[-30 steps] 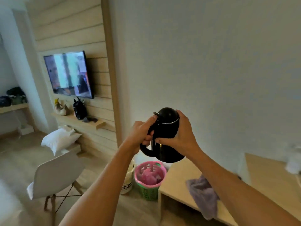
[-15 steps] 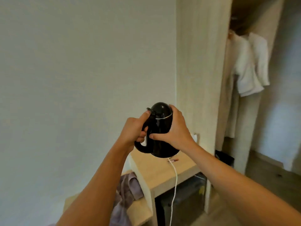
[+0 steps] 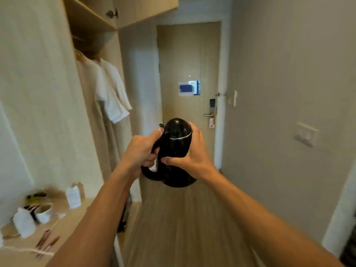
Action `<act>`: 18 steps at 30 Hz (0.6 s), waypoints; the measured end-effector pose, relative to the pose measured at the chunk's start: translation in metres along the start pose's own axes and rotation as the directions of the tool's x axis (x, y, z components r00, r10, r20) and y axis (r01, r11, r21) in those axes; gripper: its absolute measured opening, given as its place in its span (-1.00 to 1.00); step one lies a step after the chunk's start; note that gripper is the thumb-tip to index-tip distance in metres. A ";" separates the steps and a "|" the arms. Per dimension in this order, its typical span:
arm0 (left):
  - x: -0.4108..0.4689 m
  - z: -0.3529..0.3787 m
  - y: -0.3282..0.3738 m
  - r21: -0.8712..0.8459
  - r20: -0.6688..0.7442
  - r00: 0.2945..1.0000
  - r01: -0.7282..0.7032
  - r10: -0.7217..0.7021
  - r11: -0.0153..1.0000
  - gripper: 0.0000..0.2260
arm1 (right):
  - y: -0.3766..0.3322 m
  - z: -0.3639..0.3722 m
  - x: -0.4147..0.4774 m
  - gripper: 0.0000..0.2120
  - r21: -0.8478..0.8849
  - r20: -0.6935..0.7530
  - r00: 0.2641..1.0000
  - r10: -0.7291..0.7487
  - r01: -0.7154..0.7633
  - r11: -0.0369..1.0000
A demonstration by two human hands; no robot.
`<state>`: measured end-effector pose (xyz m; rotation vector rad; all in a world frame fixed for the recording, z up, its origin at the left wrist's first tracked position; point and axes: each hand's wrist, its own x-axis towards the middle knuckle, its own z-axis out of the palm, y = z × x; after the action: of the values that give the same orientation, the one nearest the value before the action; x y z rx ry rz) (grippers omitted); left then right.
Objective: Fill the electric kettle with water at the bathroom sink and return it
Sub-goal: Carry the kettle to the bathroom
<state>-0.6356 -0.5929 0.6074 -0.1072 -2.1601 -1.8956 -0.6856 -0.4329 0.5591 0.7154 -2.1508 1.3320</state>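
We face a wooden door (image 3: 189, 74) at the hallway's end, plank floor (image 3: 179, 224) running to it. Left of the door, an open wardrobe (image 3: 90, 27) with white robes (image 3: 109, 89) hanging. Right of the door, a grey wall (image 3: 289, 64) with a light switch (image 3: 306, 134). Table (image 3: 25, 253) lower left of the door.

Only 1 view is provided, taken from head height and aimed forward and slightly down a hallway toward the door (image 3: 189, 74). The kettle (image 3: 176, 153) is seen close up at centre; the wardrobe (image 3: 92, 54) is framed at left.
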 end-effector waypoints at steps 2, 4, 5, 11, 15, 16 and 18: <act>0.011 0.051 0.007 -0.037 0.116 0.993 -0.017 0.021 0.999 -0.53 | 0.017 -0.050 -0.010 0.15 -0.076 -0.099 0.994 0.039 -0.047 0.996; 0.015 0.106 0.014 -0.056 0.216 0.975 -0.036 0.047 0.998 -0.52 | 0.033 -0.102 -0.024 0.14 -0.155 -0.197 0.979 0.059 -0.091 0.984; 0.016 0.133 0.017 -0.066 0.258 0.965 -0.039 0.055 0.997 -0.51 | 0.040 -0.127 -0.032 0.14 -0.186 -0.238 0.968 0.073 -0.119 0.975; 0.004 0.288 0.031 -0.155 0.495 0.864 -0.011 0.088 0.988 -0.50 | 0.068 -0.269 -0.093 0.13 -0.314 -0.399 0.906 0.140 -0.278 0.908; -0.016 0.377 0.044 -0.184 0.635 0.766 0.018 0.104 0.983 -0.51 | 0.077 -0.347 -0.135 0.16 -0.399 -0.511 0.845 0.156 -0.394 0.828; -0.020 0.395 0.046 -0.192 0.667 0.736 0.026 0.112 0.981 -0.52 | 0.080 -0.361 -0.143 0.17 -0.412 -0.539 0.827 0.160 -0.424 0.807; -0.027 0.437 0.048 -0.198 0.742 0.661 0.054 0.113 0.979 -0.53 | 0.087 -0.392 -0.163 0.19 -0.423 -0.612 0.774 0.162 -0.493 0.761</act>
<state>-0.6635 -0.1536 0.5981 -1.1677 -2.3558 -2.3137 -0.5680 -0.0161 0.5487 -0.3024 -2.0613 0.8120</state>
